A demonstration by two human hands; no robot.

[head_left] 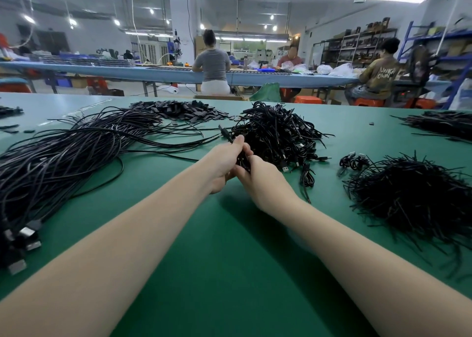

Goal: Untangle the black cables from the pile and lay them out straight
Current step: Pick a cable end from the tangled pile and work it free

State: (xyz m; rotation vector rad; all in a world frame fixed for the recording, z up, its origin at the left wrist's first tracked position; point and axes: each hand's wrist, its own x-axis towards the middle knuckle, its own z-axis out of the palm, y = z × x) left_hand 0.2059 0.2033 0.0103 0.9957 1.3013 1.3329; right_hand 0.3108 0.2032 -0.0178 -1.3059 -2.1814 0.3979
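Two bare hands meet over the green work table [204, 234], just before the tangled pile of short black cables [275, 132]. Left hand [224, 163] and right hand [258, 181] touch, both curled round one thin black cable [226, 133], whose plug end sticks up past the left thumb; its lower part is hidden between the palms, seemingly bunched. Long straightened black cables [63, 152] lie in a sheaf on the left, a bristly heap of black cable offcuts [413, 196] on the right.
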